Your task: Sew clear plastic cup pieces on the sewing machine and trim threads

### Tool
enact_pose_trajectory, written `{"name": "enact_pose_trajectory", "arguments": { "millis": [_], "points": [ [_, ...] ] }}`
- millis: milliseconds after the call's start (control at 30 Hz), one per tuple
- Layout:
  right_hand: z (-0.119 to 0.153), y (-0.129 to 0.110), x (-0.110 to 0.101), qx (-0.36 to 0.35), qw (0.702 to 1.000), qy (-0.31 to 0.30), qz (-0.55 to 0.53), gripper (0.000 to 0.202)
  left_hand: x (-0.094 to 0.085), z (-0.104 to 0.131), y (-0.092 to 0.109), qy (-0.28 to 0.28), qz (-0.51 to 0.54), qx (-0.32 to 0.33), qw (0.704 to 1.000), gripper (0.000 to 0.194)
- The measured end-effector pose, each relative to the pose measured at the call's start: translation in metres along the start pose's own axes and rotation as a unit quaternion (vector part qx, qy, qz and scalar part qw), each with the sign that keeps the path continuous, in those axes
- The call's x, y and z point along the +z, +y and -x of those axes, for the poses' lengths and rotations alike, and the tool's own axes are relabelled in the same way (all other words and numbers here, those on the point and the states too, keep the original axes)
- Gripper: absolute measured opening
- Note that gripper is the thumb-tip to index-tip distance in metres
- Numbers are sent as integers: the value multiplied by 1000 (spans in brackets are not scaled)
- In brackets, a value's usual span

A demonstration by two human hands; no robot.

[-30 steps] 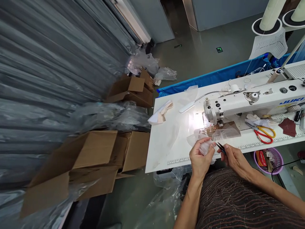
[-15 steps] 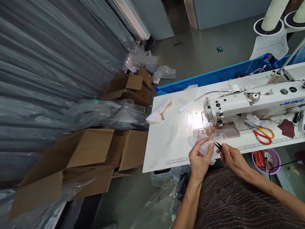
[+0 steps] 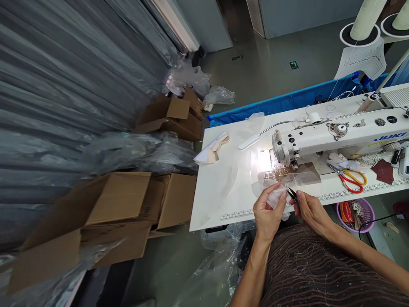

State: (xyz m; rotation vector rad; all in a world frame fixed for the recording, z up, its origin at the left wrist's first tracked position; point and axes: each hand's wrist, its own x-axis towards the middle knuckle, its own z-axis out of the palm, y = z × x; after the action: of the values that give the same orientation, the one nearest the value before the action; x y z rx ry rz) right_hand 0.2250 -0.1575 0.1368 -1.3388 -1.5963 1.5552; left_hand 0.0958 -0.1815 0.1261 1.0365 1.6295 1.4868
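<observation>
My left hand (image 3: pixel 268 209) pinches a piece of sheer white fabric (image 3: pixel 275 197) near the front edge of the sewing table. In my right hand (image 3: pixel 311 211) is a small pair of dark thread snips (image 3: pixel 292 195), their pointed tips touching or very close to the fabric by my left fingertips. Beyond the hands, more sheer fabric (image 3: pixel 306 177) lies over a brown patch under the head of a white JUKI sewing machine (image 3: pixel 335 136). A lamp lights the needle area brightly. What the snips' blades have between them is too small to make out.
Scissors with red and yellow handles (image 3: pixel 351 179) lie right of the hands, near dark red swatches (image 3: pixel 383 171). A folded cream fabric piece (image 3: pixel 212 149) rests at the table's left. Open cardboard boxes (image 3: pixel 118 198) stand left; a purple basket (image 3: pixel 367 209) sits below the table's front edge.
The snips' tips have shifted very slightly at the fabric. Both hands otherwise keep their places and grips, and the view has moved a little.
</observation>
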Motion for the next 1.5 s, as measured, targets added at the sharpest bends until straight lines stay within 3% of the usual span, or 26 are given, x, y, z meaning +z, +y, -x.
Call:
{"name": "enact_pose_trajectory", "arguments": {
  "millis": [233,433,767,1100,1200,1500],
  "points": [
    [-4,-7,0,-18,1000,6,6,67,-2,5,-5,-28,-1,1,1000,31],
    [-5,1,6,-29,999,20,-8,63,-1,8,-5,-42,21,-7,999,36],
    [-5,0,9,-17,997,1,-73,63,-2,11,-2,-17,-40,28,999,34],
    [-3,1,7,9,995,-15,-99,67,-7,11,-10,-50,-44,44,997,34],
    [-3,1,6,9,996,-8,-91,68,-7,9,-9,-57,-46,56,996,26],
    [-3,2,5,23,995,-7,-94,69,-2,9,-6,-56,12,-6,998,33]
  ]
}}
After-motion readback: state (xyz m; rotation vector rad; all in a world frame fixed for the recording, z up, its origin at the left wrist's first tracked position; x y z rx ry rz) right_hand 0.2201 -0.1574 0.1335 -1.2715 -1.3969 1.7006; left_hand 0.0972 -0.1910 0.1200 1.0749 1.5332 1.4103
